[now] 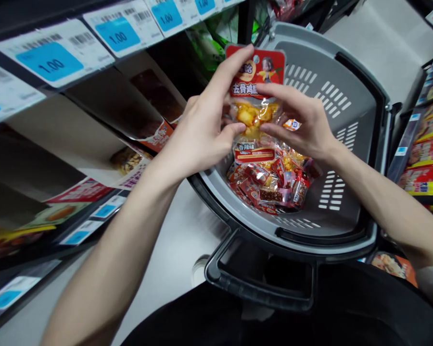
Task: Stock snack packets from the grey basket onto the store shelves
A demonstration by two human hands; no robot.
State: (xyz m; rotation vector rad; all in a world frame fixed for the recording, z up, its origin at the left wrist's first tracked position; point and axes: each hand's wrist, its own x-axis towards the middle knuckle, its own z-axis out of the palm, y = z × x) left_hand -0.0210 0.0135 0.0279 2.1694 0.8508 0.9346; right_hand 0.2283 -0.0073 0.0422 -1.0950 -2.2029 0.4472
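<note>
Both hands hold a snack packet [258, 108] with a red printed top and a clear lower half that shows yellow-brown pieces of food. My left hand [212, 117] grips its left side, fingers along the top and back, thumb at the lower front. From the right, my right hand [301, 117] pinches the packet with fingers across its front and thumb near the lower edge. Beneath the packet is a grey shopping basket [357, 144] with slotted walls. Several small red snack packets [265, 185] lie in a heap at its bottom.
Shelving with price labels [117, 33] runs along the left, holding cardboard display boxes [159, 91]. Bright red and yellow packets [429, 144] fill a shelf on the right. The basket's black handle [260, 298] hangs toward my body. Pale floor [180, 235] shows below.
</note>
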